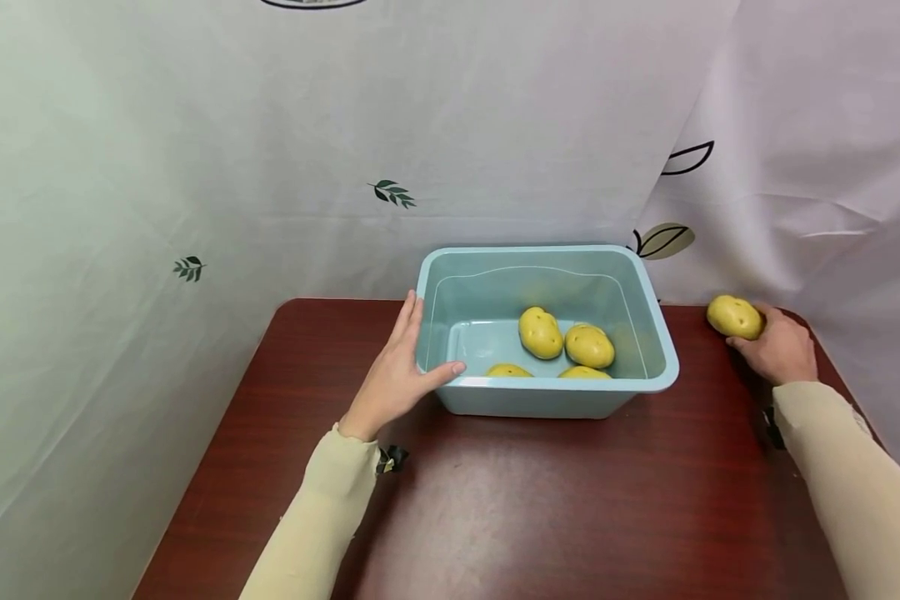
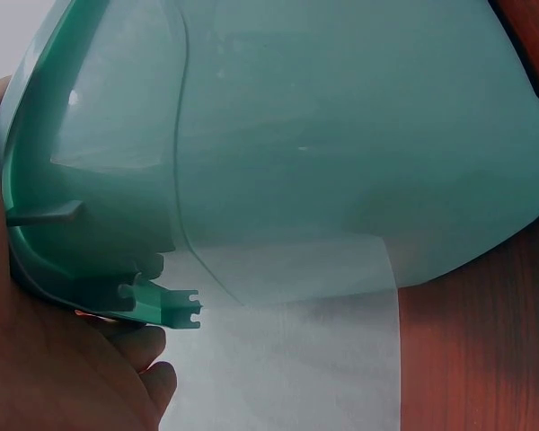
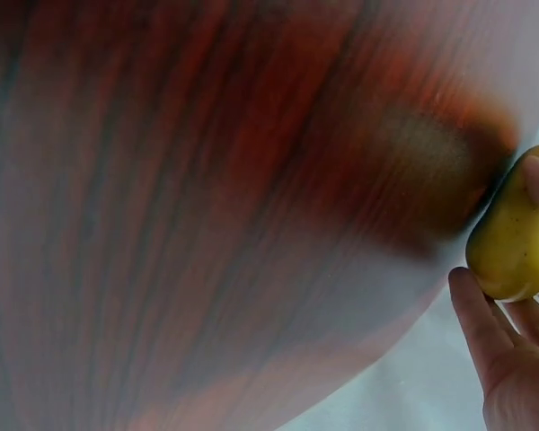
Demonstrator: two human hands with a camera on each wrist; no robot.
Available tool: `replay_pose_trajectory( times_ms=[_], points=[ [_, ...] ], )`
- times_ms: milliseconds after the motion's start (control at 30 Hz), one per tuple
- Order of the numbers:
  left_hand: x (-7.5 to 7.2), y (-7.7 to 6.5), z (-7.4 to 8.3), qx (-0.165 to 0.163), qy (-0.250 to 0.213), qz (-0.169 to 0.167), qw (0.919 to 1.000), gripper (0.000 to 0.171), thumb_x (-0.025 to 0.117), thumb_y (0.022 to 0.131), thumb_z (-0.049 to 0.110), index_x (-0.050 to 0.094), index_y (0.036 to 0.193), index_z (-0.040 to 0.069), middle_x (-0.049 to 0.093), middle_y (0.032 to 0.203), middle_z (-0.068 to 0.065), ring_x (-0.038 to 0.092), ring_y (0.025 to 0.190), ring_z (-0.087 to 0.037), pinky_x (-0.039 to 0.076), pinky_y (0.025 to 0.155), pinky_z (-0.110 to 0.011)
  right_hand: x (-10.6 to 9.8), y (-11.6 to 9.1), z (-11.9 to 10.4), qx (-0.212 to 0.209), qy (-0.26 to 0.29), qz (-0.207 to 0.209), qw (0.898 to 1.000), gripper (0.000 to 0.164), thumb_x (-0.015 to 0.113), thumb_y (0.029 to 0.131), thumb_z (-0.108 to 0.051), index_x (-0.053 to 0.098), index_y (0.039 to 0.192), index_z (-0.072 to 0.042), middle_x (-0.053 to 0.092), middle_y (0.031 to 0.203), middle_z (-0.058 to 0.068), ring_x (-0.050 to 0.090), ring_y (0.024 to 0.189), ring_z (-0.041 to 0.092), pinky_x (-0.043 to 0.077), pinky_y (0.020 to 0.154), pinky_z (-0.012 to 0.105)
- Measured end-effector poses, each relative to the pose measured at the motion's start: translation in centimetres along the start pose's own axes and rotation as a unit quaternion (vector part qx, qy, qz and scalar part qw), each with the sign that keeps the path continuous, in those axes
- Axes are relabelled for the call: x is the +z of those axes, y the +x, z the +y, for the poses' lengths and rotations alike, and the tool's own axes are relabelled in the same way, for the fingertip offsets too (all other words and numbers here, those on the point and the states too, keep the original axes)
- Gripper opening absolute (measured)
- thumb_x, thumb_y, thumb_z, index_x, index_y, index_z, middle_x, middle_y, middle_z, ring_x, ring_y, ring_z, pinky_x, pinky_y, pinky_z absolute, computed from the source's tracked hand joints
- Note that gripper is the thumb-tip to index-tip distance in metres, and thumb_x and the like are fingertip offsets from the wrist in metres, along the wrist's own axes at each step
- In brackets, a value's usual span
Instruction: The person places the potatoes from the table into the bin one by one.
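Observation:
A light blue plastic bin stands on the table, with several yellow potatoes inside, two partly hidden by its front wall. My left hand rests at the bin's front left corner, fingers straight along the outside and thumb over the rim. The left wrist view shows the bin's wall from outside, with fingers beside its rim. Near the table's far right corner, my right hand grips another potato from its right side. In the right wrist view, fingers and thumb hold this potato.
The dark red wooden table extends in front of the bin and to both sides. A pale cloth with leaf prints hangs behind the table and along its sides.

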State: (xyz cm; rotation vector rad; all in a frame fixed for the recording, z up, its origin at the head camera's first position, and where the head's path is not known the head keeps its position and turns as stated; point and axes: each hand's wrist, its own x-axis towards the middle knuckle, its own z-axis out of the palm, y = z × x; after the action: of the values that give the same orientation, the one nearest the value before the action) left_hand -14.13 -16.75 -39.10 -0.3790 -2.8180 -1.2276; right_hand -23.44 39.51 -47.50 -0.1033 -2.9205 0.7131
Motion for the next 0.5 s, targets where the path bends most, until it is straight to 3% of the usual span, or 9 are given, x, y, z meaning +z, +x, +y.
replay_pose_trajectory(
  times_ms=[500],
  points=[
    [0.16, 0.06, -0.14, 0.000, 0.003, 0.001, 1.0000, 0.110, 0.066, 0.085, 0.069, 0.006, 0.163, 0.019, -0.008, 0.165, 0.021, 0.022, 0.151, -0.018, 0.036, 0.111, -0.053, -0.52, -1.00, 0.17, -0.010, 0.005, 0.020, 1.000, 0.067, 0.075, 0.089, -0.027, 0.048, 0.137, 0.011, 0.050, 0.126, 0.042, 0.047, 0.107, 0.057, 0.035, 0.089, 0.065]
  ],
)
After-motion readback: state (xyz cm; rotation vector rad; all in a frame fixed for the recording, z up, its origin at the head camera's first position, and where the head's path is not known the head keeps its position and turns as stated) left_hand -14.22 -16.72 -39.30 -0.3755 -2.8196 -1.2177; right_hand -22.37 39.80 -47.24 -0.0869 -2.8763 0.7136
